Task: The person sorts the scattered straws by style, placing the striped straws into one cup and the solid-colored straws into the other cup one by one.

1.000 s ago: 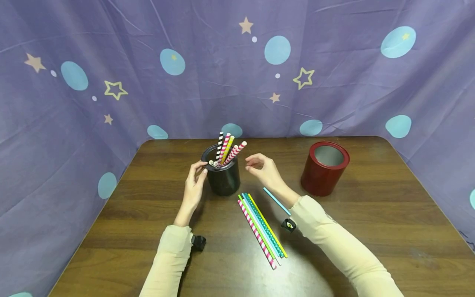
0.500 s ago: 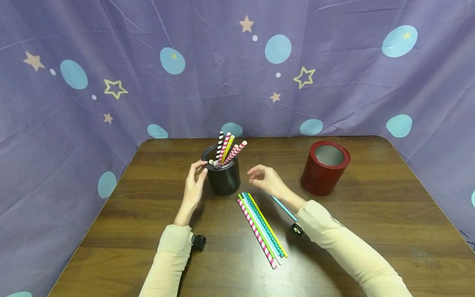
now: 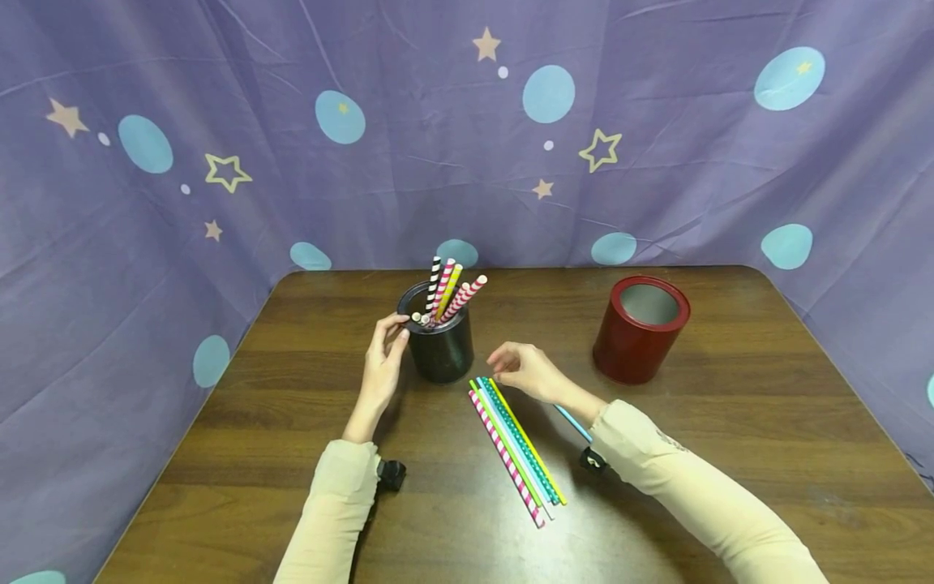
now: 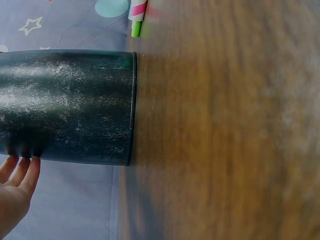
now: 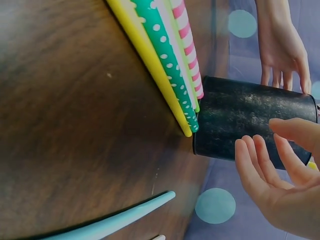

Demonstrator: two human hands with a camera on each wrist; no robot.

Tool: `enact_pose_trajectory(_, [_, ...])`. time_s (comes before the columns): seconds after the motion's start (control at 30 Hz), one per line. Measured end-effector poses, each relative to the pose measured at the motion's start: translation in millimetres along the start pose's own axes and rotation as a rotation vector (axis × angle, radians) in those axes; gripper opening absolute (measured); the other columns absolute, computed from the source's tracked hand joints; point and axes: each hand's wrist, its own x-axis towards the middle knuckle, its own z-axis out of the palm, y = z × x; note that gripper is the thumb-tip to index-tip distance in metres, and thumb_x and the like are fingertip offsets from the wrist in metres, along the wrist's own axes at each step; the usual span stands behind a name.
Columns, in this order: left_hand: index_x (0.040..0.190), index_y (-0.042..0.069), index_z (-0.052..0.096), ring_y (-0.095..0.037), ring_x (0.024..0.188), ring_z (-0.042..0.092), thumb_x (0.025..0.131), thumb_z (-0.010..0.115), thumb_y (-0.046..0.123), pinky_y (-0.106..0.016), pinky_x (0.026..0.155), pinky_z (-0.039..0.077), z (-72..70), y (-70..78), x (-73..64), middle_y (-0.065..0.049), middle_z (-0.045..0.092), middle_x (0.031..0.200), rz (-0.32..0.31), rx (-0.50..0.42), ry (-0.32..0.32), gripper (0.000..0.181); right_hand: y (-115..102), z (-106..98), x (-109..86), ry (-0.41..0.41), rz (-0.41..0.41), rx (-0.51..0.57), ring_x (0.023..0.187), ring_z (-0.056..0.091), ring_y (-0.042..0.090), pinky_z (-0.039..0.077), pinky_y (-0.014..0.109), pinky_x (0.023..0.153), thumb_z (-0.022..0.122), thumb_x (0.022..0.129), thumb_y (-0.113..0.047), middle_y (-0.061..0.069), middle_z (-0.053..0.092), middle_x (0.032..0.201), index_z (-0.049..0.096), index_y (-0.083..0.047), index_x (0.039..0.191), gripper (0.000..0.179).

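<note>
Purple backdrop [image 3: 657, 186] printed with stars and blue ovals, behind the wood-grained table [image 3: 759, 438]. Far corners rounded; wide room from the black can [image 3: 441, 355] to the left edge and from the red can [image 3: 629, 347] to the right edge, a narrower gap between the cans, both near the far edge. Red can upright, glossy, silvery inside. Black can upright, wall scuffed with greyish specks, dark rim. Left hand [image 3: 382, 357] with fingers extended, tips touching the can's left side. Right hand [image 3: 531, 373] raised near the straws' far ends, fingers loosely curved, thumb apart. Bunch of straws [image 3: 448, 292] leaning inside the black can: black-striped, pink-striped, yellow. Loose straws [image 3: 521, 446] side by side, slanting toward the near edge: pink-striped, green, pale, dotted teal, yellow. Blue straw [image 3: 574, 424] apart, partly under the right forearm.
</note>
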Motion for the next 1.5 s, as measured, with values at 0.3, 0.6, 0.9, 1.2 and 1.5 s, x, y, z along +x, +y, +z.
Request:
enact_pose_trajectory(0.3, [0.113, -0.011, 0.044, -0.033, 0.117, 0.039, 0.090, 0.042, -0.002, -0.020, 0.088, 0.034, 0.0, 1.5, 0.0, -0.026, 0.042, 0.122, -0.012, 0.003, -0.001, 0.025, 6.9, 3.7, -6.0, -0.072, -0.026, -0.019, 0.067, 0.058, 0.015, 0.046, 0.021, 0.063, 0.060, 0.073, 0.006, 0.016, 0.062, 0.078, 0.057, 0.008, 0.094, 0.020])
enact_pose_trajectory(0.6, [0.113, -0.011, 0.044, -0.034, 0.116, 0.040, 0.090, 0.043, -0.001, -0.023, 0.087, 0.035, -0.2, 1.6, 0.2, -0.026, 0.042, 0.122, -0.006, 0.021, -0.002, 0.025, 12.7, 6.4, -12.5, -0.106, -0.003, -0.105, 0.066, 0.057, 0.013, 0.045, 0.022, 0.061, 0.064, 0.073, 0.002, 0.013, 0.063, 0.076, 0.058, 0.006, 0.092, 0.021])
enact_pose_trajectory(0.9, [0.113, -0.011, 0.044, -0.033, 0.116, 0.040, 0.090, 0.043, -0.001, -0.021, 0.087, 0.035, -0.6, 1.4, -0.3, -0.026, 0.042, 0.122, -0.013, 0.015, 0.000, 0.025, 16.3, 9.8, -19.5, -0.121, -0.003, -0.143, 0.067, 0.057, 0.013, 0.045, 0.021, 0.061, 0.066, 0.072, 0.001, 0.013, 0.063, 0.078, 0.059, 0.004, 0.093, 0.022])
enact_pose_trajectory(1.2, [0.112, -0.011, 0.044, -0.033, 0.115, 0.041, 0.090, 0.042, -0.004, -0.022, 0.087, 0.036, 0.0, 0.4, -0.5, -0.025, 0.043, 0.121, -0.013, 0.018, 0.012, 0.023, 20.7, 15.6, -22.9, -0.111, -0.005, -0.146, 0.067, 0.056, 0.014, 0.045, 0.021, 0.062, 0.067, 0.069, 0.001, 0.012, 0.062, 0.078, 0.060, 0.002, 0.091, 0.023])
enact_pose_trajectory(1.5, [0.112, -0.011, 0.044, -0.034, 0.115, 0.041, 0.090, 0.042, -0.003, -0.017, 0.086, 0.036, -0.4, 1.5, -0.6, -0.026, 0.042, 0.121, -0.003, 0.007, 0.004, 0.023, 22.1, 20.6, -24.6, -0.096, 0.005, -0.178, 0.069, 0.057, 0.016, 0.044, 0.020, 0.062, 0.069, 0.068, 0.001, 0.010, 0.062, 0.078, 0.061, 0.001, 0.090, 0.024])
